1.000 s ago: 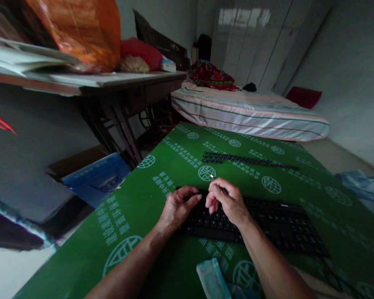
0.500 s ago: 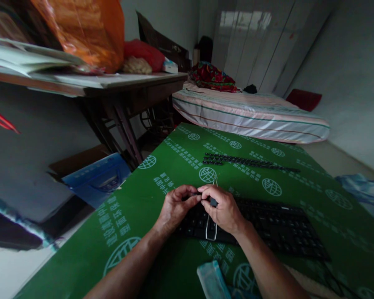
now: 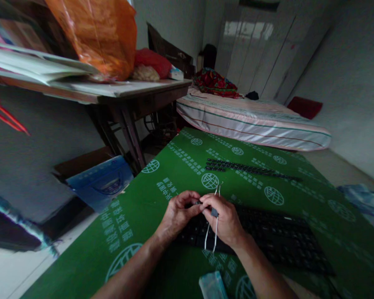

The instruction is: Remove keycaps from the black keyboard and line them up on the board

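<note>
My left hand (image 3: 181,211) is closed in a pinch on a small dark piece that looks like a keycap (image 3: 198,202), mostly hidden by the fingers. Touching it there are the fingertips of my right hand (image 3: 223,216). That hand also wraps round a wire keycap puller (image 3: 215,212), whose dark grip shows between the fingers while its thin wire ends stick out above and below. Under both hands lies a black keyboard (image 3: 277,232), partly covered by them. Farther back, several loose black keycaps (image 3: 243,167) lie in rows on the green table (image 3: 162,182).
A light-blue packet (image 3: 213,285) lies at the table's near edge. On the left stands a higher desk (image 3: 137,88) with an orange bag (image 3: 104,37) and papers. A bed (image 3: 252,118) adjoins the far end. A blue bag (image 3: 101,182) sits below, left.
The camera view has shifted slightly, so the scene sits a little lower. The keycap puller's wires have turned a bit in my right hand. Both hands stay together over the keyboard.
</note>
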The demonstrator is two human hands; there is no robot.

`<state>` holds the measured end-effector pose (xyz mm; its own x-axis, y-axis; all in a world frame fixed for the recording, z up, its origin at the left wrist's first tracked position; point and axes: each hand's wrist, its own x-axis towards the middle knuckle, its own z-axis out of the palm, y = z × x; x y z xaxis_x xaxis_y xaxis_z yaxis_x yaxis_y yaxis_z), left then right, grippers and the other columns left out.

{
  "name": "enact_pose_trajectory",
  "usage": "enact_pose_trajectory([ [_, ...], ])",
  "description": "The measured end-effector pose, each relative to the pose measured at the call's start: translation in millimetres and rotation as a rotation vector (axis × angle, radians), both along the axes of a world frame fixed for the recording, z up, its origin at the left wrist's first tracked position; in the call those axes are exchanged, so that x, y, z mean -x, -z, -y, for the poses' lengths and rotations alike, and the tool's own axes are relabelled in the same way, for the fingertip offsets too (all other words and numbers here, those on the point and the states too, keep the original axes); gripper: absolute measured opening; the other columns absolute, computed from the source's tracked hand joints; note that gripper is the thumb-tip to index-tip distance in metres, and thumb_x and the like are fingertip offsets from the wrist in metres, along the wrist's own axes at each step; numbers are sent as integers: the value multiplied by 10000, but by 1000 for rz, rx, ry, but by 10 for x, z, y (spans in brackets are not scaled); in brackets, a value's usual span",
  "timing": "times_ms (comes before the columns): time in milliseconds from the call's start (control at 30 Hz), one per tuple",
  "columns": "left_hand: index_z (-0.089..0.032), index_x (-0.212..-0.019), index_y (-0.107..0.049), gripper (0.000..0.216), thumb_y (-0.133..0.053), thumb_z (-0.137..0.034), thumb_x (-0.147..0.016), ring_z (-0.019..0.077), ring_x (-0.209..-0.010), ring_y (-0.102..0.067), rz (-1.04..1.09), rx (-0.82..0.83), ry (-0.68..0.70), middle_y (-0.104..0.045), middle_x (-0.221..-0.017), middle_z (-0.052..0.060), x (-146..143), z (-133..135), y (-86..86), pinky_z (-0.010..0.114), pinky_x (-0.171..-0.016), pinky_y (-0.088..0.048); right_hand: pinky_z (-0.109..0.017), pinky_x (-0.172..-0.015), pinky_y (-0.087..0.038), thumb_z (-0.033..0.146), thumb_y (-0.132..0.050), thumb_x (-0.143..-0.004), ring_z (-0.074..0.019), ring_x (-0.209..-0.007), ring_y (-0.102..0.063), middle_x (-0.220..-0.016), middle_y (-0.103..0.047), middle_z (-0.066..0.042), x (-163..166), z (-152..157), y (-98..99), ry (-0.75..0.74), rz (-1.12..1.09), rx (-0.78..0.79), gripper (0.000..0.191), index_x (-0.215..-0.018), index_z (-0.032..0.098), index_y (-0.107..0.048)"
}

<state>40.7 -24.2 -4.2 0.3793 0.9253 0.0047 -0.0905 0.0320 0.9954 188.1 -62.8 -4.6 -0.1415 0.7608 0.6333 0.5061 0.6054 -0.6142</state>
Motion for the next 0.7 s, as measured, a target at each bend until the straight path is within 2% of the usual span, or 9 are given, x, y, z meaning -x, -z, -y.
enact_pose_trajectory([
  [300,-130,-911,-594,361,-766,-249,-617,107,-612,-556,58,53,29,-632,-665,-22,26,23,-70,204,-593,-413,-275,-789,-490,49,-497,-779,-150,-851,-598,-863,-615,-42,44,5,-4,-24,-36,-15,171,-804,211,-543],
  [567,-129,-918,-604,242,-677,-263,-730,133,-689,-594,88,65,103,-675,-746,18,73,-1,22,226,-659,-438,-243,-687,-481,82,-548,-760,-139,-745,-584,-807,-607,-21,29,0,39,18,-13,61,162,-865,205,-558],
  [700,-128,-916,-599,243,-677,-270,-734,126,-656,-584,55,54,116,-673,-732,17,79,-11,46,220,-626,-435,-256,-715,-476,59,-533,-763,-149,-782,-577,-830,-609,-31,48,17,-7,5,39,47,176,-859,206,-551],
])
